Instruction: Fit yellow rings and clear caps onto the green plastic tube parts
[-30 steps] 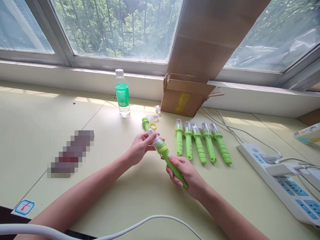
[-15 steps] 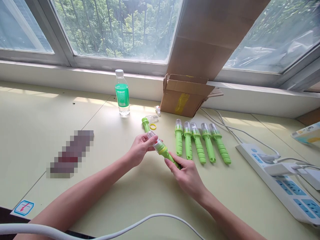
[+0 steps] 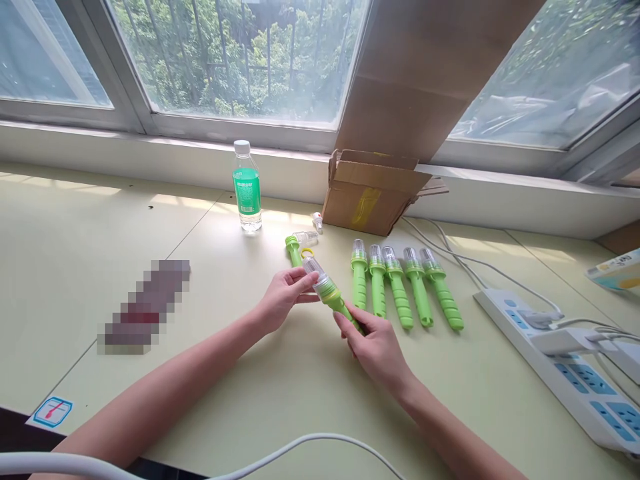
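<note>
Both hands hold one green stick-shaped device (image 3: 327, 292) with a clear cap, just above the pale yellow table (image 3: 300, 393). My left hand (image 3: 283, 296) pinches its clear cap end. My right hand (image 3: 375, 345) is wrapped round the green handle. Just to the right, several identical green devices (image 3: 400, 283) lie side by side in a row. Behind my hands lie a green handle without its cap (image 3: 293, 250), a loose clear cap (image 3: 304, 237) and a yellow ring (image 3: 307, 253).
A water bottle with a green label (image 3: 247, 187) stands by the window sill. An open cardboard box (image 3: 373, 190) lies behind the row. A white power strip (image 3: 560, 360) with plugs and cables is at the right. A white cable (image 3: 300, 441) crosses the near edge.
The held device has shifted away from me toward the row. My right hand slid up the handle and now covers most of it.
</note>
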{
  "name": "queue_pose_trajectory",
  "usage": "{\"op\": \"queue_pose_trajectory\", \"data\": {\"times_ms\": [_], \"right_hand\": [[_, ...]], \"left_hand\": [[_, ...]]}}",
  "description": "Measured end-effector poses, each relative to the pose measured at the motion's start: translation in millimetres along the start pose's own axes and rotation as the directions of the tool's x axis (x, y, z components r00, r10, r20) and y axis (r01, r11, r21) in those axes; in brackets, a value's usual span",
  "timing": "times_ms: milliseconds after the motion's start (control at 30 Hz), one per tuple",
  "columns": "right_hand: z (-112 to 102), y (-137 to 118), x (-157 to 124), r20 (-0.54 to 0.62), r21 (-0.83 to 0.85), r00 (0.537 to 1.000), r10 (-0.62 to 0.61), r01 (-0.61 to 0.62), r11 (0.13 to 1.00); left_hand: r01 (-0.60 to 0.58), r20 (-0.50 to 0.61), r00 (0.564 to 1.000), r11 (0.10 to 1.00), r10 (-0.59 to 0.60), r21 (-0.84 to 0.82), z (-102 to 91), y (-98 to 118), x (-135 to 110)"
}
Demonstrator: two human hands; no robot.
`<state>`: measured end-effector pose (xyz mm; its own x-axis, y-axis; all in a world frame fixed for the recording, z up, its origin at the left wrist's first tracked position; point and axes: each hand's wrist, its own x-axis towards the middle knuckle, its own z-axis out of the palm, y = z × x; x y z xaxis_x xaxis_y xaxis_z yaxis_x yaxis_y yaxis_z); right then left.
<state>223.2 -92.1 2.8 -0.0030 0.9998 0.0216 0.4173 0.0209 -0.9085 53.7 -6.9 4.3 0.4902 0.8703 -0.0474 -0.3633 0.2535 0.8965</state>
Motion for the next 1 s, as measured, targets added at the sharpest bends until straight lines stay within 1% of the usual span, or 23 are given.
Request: {"op": "queue_pose_trajectory", "data": {"times_ms": [33, 67, 100, 133, 167, 233, 300, 333, 367, 400, 467, 500, 533, 567, 600, 667, 733, 767, 800, 833, 867, 933, 1000], "right_hand": [[1.1, 2.9, -0.7, -0.066, -0.150, 0.993, -0.093, 0.082, 0.985], [2.1, 5.5, -1.4, -0.110, -0.266, 0.978, -0.176, 0.141, 0.953], [3.0, 7.3, -2.2, -0.125, -0.344, 0.964, -0.233, 0.178, 0.922], [3.9, 8.0, -3.1, -0.124, -0.374, 0.958, -0.260, 0.198, 0.906], [4.6, 7.5, -3.9, -0.112, -0.359, 0.961, -0.252, 0.198, 0.912], [4.9, 3.2, -5.4, -0.057, -0.221, 0.986, -0.159, 0.143, 0.965], [3.4, -3.1, -5.8, 0.042, -0.019, 0.999, -0.008, 0.008, 1.000], [1.9, -5.9, -5.4, 0.125, 0.099, 0.991, 0.054, -0.066, 0.993], [0.1, -8.0, -4.7, 0.209, 0.210, 0.971, 0.115, -0.159, 0.965], [-1.7, -9.4, -3.6, 0.294, 0.297, 0.941, 0.171, -0.260, 0.919], [-4.6, -10.0, -1.1, 0.439, 0.420, 0.866, 0.239, -0.433, 0.798], [-5.2, -9.6, 0.0, 0.486, 0.453, 0.836, 0.253, -0.489, 0.745], [-5.2, -9.0, 0.8, 0.512, 0.473, 0.820, 0.255, -0.517, 0.713], [-4.5, -8.4, 1.4, 0.514, 0.480, 0.820, 0.252, -0.518, 0.708], [-3.3, -7.8, 1.6, 0.492, 0.471, 0.835, 0.245, -0.492, 0.732], [-0.1, -6.7, 1.1, 0.385, 0.405, 0.897, 0.217, -0.375, 0.834], [2.7, -4.5, 0.1, 0.205, 0.259, 0.965, 0.161, -0.212, 0.942], [3.7, -2.7, -0.5, 0.106, 0.155, 0.988, 0.115, -0.131, 0.979], [4.4, -0.3, -0.9, 0.015, 0.037, 0.998, 0.054, -0.054, 0.998], [4.8, 2.6, -1.2, -0.059, -0.086, 0.998, -0.023, 0.018, 0.996], [5.0, 5.8, -1.4, -0.110, -0.207, 0.988, -0.107, 0.082, 0.975], [5.6, 11.8, -1.8, -0.146, -0.389, 0.955, -0.258, 0.184, 0.903], [6.6, 15.4, -2.7, -0.137, -0.475, 0.932, -0.334, 0.235, 0.848]], "left_hand": [[-0.001, -0.017, 1.000, 1.000, 0.001, 0.004, 0.1, -1.7, 0.2], [0.000, -0.033, 0.999, 1.000, 0.000, 0.003, 0.3, -2.9, 0.3], [0.002, -0.043, 0.999, 1.000, -0.002, -0.001, 0.5, -3.6, 0.3], [0.004, -0.045, 0.999, 1.000, -0.004, -0.005, 0.6, -3.8, 0.2], [0.007, -0.038, 0.999, 1.000, -0.007, -0.008, 0.7, -3.4, 0.1], [0.013, -0.018, 1.000, 1.000, -0.013, -0.014, 0.7, -1.8, -0.4], [0.022, -0.007, 1.000, 1.000, -0.022, -0.019, 0.6, 0.4, -1.2], [0.029, -0.002, 1.000, 0.999, -0.029, -0.023, 0.5, 1.5, -1.6], [0.037, 0.006, 0.999, 0.999, -0.037, -0.031, 0.5, 2.6, -2.1], [0.043, 0.017, 0.999, 0.998, -0.042, -0.041, 0.6, 3.7, -2.6], [0.048, 0.034, 0.998, 0.997, -0.045, -0.064, 0.8, 5.8, -3.2], [0.046, 0.038, 0.998, 0.996, -0.044, -0.073, 1.0, 6.6, -3.4], [0.044, 0.038, 0.998, 0.996, -0.041, -0.079, 1.2, 7.2, -3.3], [0.041, 0.034, 0.999, 0.996, -0.039, -0.080, 1.5, 7.5, -3.1], [0.039, 0.024, 0.999, 0.996, -0.038, -0.079, 1.7, 7.3, -2.9], [0.030, -0.006, 1.000, 0.997, -0.030, -0.066, 2.2, 5.7, -2.2], [0.017, -0.040, 0.999, 0.999, -0.018, -0.031, 2.6, 2.7, -1.8], [0.012, -0.051, 0.999, 1.000, -0.013, -0.010, 2.8, 1.0, -1.7], [0.009, -0.055, 0.998, 1.000, -0.008, 0.008, 3.0, -0.6, -1.8], [0.006, -0.055, 0.999, 1.000, -0.005, 0.021, 3.2, -1.9, -1.8], [0.003, -0.053, 0.999, 1.000, -0.002, 0.028, 3.5, -2.9, -2.0], [-0.009, -0.056, 0.998, 0.999, 0.011, 0.038, 4.0, -3.7, -2.2], [-0.023, -0.066, 0.997, 0.999, 0.026, 0.047, 4.4, -3.3, -2.4]]}}
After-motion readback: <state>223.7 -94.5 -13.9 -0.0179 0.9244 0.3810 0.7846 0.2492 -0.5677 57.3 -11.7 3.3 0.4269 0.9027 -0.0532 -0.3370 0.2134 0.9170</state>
